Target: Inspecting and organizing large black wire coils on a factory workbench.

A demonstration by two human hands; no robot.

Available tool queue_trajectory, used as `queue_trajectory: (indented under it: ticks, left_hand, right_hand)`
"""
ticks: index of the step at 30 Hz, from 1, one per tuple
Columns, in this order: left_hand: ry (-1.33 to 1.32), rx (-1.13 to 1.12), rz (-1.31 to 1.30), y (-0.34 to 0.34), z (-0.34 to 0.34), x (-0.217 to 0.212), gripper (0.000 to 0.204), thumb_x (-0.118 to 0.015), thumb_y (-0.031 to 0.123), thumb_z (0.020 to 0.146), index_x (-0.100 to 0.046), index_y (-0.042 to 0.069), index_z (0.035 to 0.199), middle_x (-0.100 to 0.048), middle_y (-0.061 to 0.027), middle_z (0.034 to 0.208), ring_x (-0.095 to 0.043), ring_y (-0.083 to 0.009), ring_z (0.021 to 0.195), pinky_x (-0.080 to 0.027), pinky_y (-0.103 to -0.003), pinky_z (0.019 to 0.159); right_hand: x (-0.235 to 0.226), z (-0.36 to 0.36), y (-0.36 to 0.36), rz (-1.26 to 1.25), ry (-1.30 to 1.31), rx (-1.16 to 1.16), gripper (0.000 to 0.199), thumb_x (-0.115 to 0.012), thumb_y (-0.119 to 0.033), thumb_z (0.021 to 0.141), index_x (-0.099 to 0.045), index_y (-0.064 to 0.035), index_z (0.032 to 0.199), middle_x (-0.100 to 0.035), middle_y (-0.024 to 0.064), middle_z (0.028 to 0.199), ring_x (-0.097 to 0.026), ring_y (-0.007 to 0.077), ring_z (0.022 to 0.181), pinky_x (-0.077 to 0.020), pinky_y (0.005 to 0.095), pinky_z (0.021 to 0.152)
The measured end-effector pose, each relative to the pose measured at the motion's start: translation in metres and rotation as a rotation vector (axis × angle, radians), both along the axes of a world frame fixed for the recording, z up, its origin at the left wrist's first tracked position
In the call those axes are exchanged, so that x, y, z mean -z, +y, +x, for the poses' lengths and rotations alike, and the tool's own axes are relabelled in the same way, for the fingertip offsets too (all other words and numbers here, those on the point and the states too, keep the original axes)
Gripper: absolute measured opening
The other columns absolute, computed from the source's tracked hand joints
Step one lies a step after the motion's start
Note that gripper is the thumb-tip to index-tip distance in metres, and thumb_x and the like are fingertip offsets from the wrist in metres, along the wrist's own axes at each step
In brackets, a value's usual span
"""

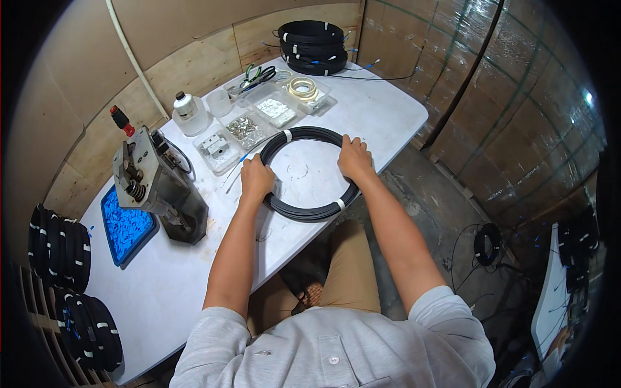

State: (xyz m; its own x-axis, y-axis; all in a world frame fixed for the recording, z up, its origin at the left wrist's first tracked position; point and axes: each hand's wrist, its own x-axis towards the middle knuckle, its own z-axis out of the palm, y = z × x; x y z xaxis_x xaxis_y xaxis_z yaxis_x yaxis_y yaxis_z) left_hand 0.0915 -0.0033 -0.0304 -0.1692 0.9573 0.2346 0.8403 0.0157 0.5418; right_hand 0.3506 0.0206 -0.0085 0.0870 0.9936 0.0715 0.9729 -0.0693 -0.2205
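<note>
A black cable coil lies flat on the white table, right of the grey press. Left hand and right hand each grip its opposite sides.

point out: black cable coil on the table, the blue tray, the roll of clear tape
black cable coil (pixel 309 131): head view, top arc of the ring.
blue tray (pixel 123 226): head view, middle of the blue pieces in it.
roll of clear tape (pixel 302 88): head view, the roll's rim.

Large brown cartons wrapped in clear film stand stacked right of the white table.
</note>
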Motion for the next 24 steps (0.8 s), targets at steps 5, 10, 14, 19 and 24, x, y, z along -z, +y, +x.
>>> queue_trajectory:
  ticks: [5,10,14,19,24]
  left_hand:
    - [0.067,-0.014,0.002,-0.0011,-0.0029,0.0029,0.034,-0.061,0.012,0.085,-0.057,-0.007,0.113,-0.058,-0.0328,0.107,-0.059,-0.0474,0.098,-0.049,-0.051,0.087]
    - [0.076,-0.003,0.022,-0.0012,-0.0016,0.0024,0.035,-0.061,0.010,0.084,-0.056,-0.007,0.114,-0.057,-0.0326,0.108,-0.060,-0.0473,0.097,-0.050,-0.051,0.086]
    - [0.070,0.003,0.024,-0.0025,-0.0003,0.0023,0.035,-0.061,0.010,0.084,-0.056,-0.007,0.114,-0.057,-0.0321,0.107,-0.060,-0.0473,0.096,-0.050,-0.051,0.086]
    - [0.062,0.005,-0.023,-0.0033,0.0004,0.0010,0.038,-0.059,0.012,0.087,-0.054,-0.007,0.120,-0.056,-0.0318,0.110,-0.058,-0.0472,0.102,-0.048,-0.049,0.091]
    - [0.056,-0.004,-0.015,-0.0043,0.0003,-0.0013,0.037,-0.059,0.012,0.087,-0.054,-0.007,0.119,-0.055,-0.0319,0.111,-0.057,-0.0473,0.102,-0.048,-0.049,0.090]
  right_hand:
    - [0.0045,-0.0026,-0.0007,0.040,0.037,-0.020,0.047,-0.055,-0.012,0.089,-0.045,-0.0035,0.134,-0.051,0.0213,0.128,-0.050,0.0396,0.120,-0.0450,0.0515,0.096]
    - [0.0053,-0.0009,-0.0007,0.052,0.069,-0.009,0.050,-0.056,-0.011,0.088,-0.044,-0.0036,0.136,-0.050,0.0203,0.129,-0.049,0.0387,0.120,-0.0430,0.0510,0.098]
    - [0.0049,-0.0003,-0.0046,0.069,0.063,-0.009,0.047,-0.053,-0.010,0.089,-0.045,-0.0037,0.135,-0.052,0.0208,0.126,-0.051,0.0386,0.116,-0.0448,0.0492,0.096]
    - [0.0026,-0.0003,-0.0037,0.019,0.122,0.003,0.051,-0.054,-0.010,0.089,-0.043,-0.0037,0.138,-0.049,0.0196,0.131,-0.047,0.0387,0.123,-0.0409,0.0516,0.100]
    - [0.0002,-0.0024,-0.0038,0.007,0.142,0.001,0.049,-0.053,-0.012,0.090,-0.044,-0.0043,0.137,-0.049,0.0192,0.131,-0.047,0.0383,0.124,-0.0405,0.0519,0.101]
